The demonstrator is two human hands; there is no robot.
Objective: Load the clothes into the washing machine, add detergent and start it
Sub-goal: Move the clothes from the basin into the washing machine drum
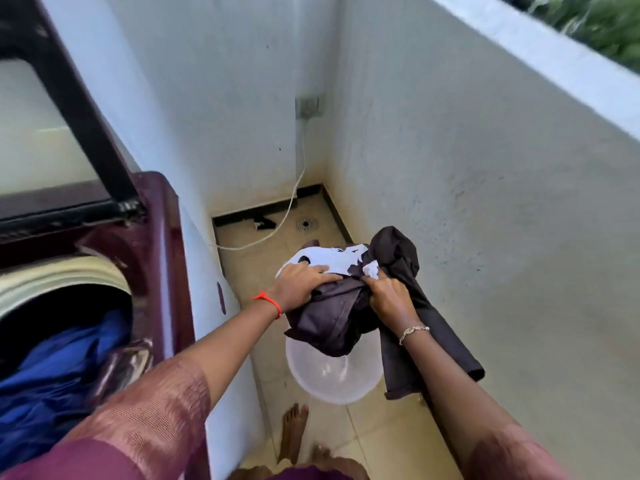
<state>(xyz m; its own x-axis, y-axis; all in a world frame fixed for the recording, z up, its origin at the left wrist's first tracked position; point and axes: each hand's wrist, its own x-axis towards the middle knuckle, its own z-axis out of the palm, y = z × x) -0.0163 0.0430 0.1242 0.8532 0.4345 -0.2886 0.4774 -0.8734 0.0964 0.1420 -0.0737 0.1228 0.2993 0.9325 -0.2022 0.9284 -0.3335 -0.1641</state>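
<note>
Above the clear basin (pixel 334 382), the left hand (pixel 303 284) and right hand (pixel 391 301) both clutch the dark clothes (pixel 332 325) and a white patterned cloth (pixel 334 259), bunched tight, probably so nothing trails on the way to the open washing machine (pixel 166 237), where blue laundry (pixel 59 368) already lies.

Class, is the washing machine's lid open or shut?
Open: the lid stands raised, and blue clothes show inside the drum.

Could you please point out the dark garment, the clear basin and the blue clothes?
dark garment (pixel 329 323): head view, bunched fabric at its middle.
clear basin (pixel 329 381): head view, bare inner wall.
blue clothes (pixel 52 375): head view, middle folds.
</note>
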